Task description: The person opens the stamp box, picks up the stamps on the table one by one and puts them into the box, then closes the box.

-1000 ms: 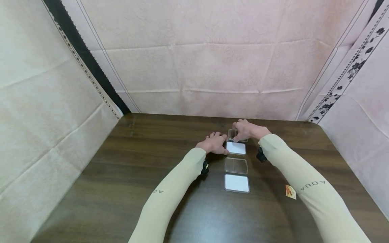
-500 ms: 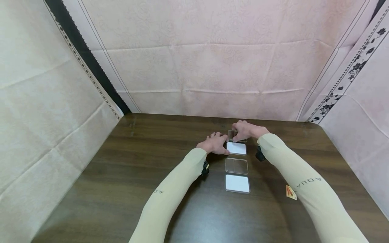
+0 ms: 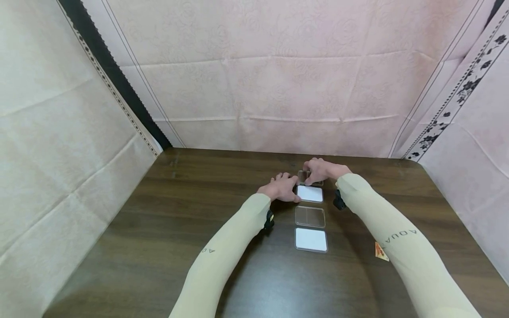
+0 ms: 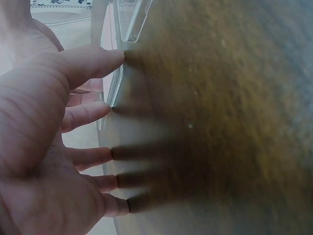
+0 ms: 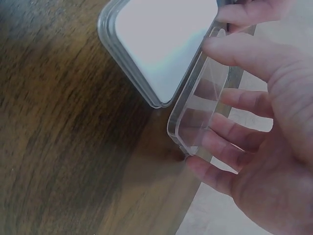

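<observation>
Four fingers and the thumb of my left hand [image 3: 281, 187] reach down to the wooden table, fairly straight and spread. Its thumb [image 4: 93, 63] and index finger touch the left side of a clear plastic box [image 3: 310, 194] with a white insert, lying flat. Just beyond, my right hand [image 3: 321, 170] holds a shallow clear plastic lid [image 5: 195, 105] between its thumb on the near edge and fingers on the far edge. That lid lies close along the box's far side; the hand covers part of it in the head view.
Nearer on the table [image 3: 199, 247] lie another clear lid [image 3: 309, 217] and a second white-filled box [image 3: 311, 240], in one column. An orange-and-white card [image 3: 381, 251] lies partly under the right forearm. Cloth curtains [image 3: 278, 88] hang behind and at both sides.
My right hand and the lid it holds have shifted very slightly nearer to the white-filled box. My left hand stays at that box's side.
</observation>
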`<state>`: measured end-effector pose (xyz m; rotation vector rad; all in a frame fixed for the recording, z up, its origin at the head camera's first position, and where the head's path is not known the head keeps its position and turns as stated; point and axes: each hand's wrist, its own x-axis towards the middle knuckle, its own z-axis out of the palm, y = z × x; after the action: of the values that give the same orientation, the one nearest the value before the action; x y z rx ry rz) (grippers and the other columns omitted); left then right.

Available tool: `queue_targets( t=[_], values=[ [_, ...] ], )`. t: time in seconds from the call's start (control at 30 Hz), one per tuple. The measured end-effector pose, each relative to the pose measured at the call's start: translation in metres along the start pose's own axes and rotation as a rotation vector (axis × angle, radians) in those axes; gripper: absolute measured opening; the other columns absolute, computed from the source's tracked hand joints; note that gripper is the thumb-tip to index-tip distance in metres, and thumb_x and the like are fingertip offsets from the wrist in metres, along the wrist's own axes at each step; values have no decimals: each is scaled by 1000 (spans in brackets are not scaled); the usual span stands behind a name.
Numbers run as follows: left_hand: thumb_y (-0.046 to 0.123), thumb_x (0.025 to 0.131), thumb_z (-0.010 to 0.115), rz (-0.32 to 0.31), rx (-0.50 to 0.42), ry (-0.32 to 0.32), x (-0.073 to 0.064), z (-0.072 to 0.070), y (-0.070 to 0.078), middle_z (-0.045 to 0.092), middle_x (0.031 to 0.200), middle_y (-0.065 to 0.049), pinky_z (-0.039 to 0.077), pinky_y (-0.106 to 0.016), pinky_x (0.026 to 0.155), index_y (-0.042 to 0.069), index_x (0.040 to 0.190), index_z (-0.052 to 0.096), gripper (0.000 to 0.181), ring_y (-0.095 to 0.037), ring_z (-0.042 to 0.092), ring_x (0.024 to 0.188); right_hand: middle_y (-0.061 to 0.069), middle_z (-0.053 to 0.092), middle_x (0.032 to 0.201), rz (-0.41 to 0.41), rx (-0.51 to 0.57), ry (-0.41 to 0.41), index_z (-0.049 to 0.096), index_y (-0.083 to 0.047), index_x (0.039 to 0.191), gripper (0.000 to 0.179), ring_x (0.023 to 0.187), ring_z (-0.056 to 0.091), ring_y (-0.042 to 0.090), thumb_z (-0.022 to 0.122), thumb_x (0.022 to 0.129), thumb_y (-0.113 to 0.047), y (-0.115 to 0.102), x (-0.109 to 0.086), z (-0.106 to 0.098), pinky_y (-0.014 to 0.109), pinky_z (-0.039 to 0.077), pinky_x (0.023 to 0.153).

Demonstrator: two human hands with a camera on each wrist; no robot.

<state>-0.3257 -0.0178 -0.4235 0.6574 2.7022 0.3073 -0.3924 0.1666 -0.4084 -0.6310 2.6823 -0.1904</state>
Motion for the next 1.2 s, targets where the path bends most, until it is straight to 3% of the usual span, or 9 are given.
queue_targets(
  t=[0.6,1.2],
  values=[
    [51,90,64,-3,-5,-8,-2,-1,0,36,150,-10,23,-56,118,22,136,47,56,-34,27,144,20,53,137,-7,40,5,46,-4,140,60,125,52,38,69,91,-29,-3,-4,-2,53,46,100],
    [49,91,64,-2,-10,4,0,2,-1,36,151,-10,22,-57,118,22,136,47,56,-34,26,144,14,62,118,-38,31,29,58,-6,127,42,96,58,25,68,91,-25,-6,-7,-3,41,50,81]
  ],
)
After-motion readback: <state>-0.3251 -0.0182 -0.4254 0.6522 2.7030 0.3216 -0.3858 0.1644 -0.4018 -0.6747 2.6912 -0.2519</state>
